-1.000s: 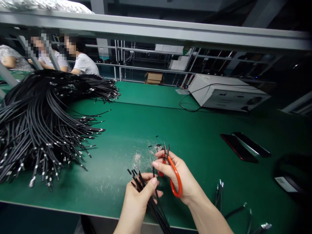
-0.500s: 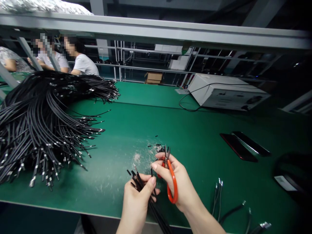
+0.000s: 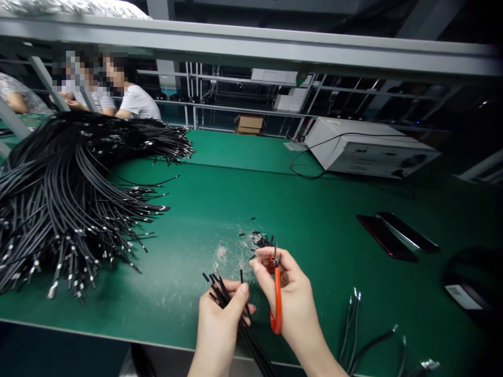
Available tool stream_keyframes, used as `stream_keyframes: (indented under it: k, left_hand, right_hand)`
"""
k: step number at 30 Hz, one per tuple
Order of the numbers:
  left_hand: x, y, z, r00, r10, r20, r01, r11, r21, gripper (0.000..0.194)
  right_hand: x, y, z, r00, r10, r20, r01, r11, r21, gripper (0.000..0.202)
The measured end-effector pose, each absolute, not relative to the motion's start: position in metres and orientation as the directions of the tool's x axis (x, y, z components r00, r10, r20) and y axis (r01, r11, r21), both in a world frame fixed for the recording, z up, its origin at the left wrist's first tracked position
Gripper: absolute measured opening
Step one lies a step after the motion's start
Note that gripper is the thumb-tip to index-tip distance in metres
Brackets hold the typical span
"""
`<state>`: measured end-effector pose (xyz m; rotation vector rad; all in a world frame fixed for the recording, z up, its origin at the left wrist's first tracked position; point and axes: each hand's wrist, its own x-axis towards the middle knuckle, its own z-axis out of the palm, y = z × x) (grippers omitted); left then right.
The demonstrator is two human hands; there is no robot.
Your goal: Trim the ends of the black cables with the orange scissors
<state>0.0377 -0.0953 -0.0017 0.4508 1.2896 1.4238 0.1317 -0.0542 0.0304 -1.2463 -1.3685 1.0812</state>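
In my left hand (image 3: 222,317) I grip a bundle of black cables (image 3: 253,345), their cut ends poking up past the fingers. One cable stands apart between thumb and forefinger, with pale strands at its tip. My right hand (image 3: 291,293) is closed around orange-handled scissors (image 3: 277,298), whose blades point up and away from me. The thumb and forefinger of that hand are just right of the single cable, apart from it. Beyond both hands lie short black offcuts (image 3: 262,240) and scattered pale fibres (image 3: 221,255) on the green table (image 3: 188,209).
A large heap of black cables (image 3: 74,183) covers the left side. At right lie two dark phone-like slabs (image 3: 393,235) and several loose cables (image 3: 356,324). A white box-shaped machine (image 3: 369,149) stands farther back. People (image 3: 139,102) in striped tops sit beyond the frame.
My right hand has moved slightly right, away from the single cable, and the scissors have turned more upright. The fibrous tip of that cable now shows. My left hand has hardly moved.
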Motion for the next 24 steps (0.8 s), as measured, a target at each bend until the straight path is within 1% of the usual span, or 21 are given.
stream_keyframes:
  k: [5, 8, 10, 12, 14, 15, 16, 17, 19, 20, 21, 22, 24]
  left_hand:
    - [0.041, -0.095, 0.003, -0.337, 0.867, -0.368, -0.461, 0.189, 0.867, 0.037]
    - [0.041, -0.094, 0.005, -0.362, 0.858, -0.364, -0.473, 0.167, 0.865, 0.040]
    - [0.041, -0.094, 0.004, -0.367, 0.860, -0.353, -0.462, 0.161, 0.872, 0.040]
    - [0.040, -0.094, 0.002, -0.360, 0.869, -0.341, -0.434, 0.167, 0.885, 0.037]
    - [0.040, -0.095, 0.000, -0.359, 0.869, -0.340, -0.408, 0.182, 0.895, 0.037]
    - [0.039, -0.095, -0.001, -0.360, 0.865, -0.349, -0.403, 0.193, 0.895, 0.037]
    - [0.039, -0.095, -0.002, -0.361, 0.860, -0.361, -0.404, 0.204, 0.892, 0.037]
    - [0.038, -0.095, -0.002, -0.360, 0.855, -0.374, -0.412, 0.214, 0.886, 0.038]
    - [0.036, -0.095, -0.001, -0.340, 0.850, -0.403, -0.450, 0.230, 0.863, 0.039]
    - [0.035, -0.095, 0.000, -0.316, 0.851, -0.418, -0.473, 0.240, 0.848, 0.041]
    - [0.034, -0.095, 0.001, -0.290, 0.854, -0.432, -0.495, 0.252, 0.831, 0.044]
    - [0.033, -0.095, 0.002, -0.264, 0.857, -0.443, -0.513, 0.265, 0.816, 0.046]
    - [0.032, -0.095, 0.004, -0.229, 0.861, -0.455, -0.535, 0.279, 0.797, 0.046]
  right_hand:
    - [0.129, -0.050, 0.032, -0.087, 0.996, 0.019, 0.152, 0.032, -0.988, 0.030]
    - [0.129, -0.053, 0.030, -0.045, 0.997, 0.063, 0.260, 0.072, -0.963, 0.025]
    - [0.131, -0.056, 0.027, -0.059, 0.985, 0.164, 0.383, 0.174, -0.907, 0.019]
    - [0.134, -0.056, 0.025, -0.163, 0.939, 0.302, 0.491, 0.343, -0.801, 0.016]
    - [0.139, -0.055, 0.025, -0.316, 0.859, 0.402, 0.518, 0.511, -0.686, 0.021]
    - [0.142, -0.054, 0.028, -0.387, 0.822, 0.417, 0.502, 0.568, -0.652, 0.023]
    - [0.145, -0.053, 0.031, -0.439, 0.802, 0.406, 0.482, 0.591, -0.646, 0.022]
    - [0.148, -0.051, 0.035, -0.466, 0.802, 0.374, 0.465, 0.581, -0.667, 0.020]
    - [0.155, -0.047, 0.044, -0.466, 0.837, 0.286, 0.463, 0.507, -0.727, 0.015]
    - [0.159, -0.045, 0.048, -0.463, 0.851, 0.249, 0.490, 0.480, -0.728, 0.015]
    - [0.163, -0.042, 0.051, -0.464, 0.854, 0.233, 0.539, 0.481, -0.691, 0.017]
    - [0.168, -0.040, 0.052, -0.482, 0.845, 0.234, 0.602, 0.513, -0.612, 0.020]
    - [0.176, -0.035, 0.051, -0.564, 0.789, 0.245, 0.702, 0.614, -0.362, 0.027]
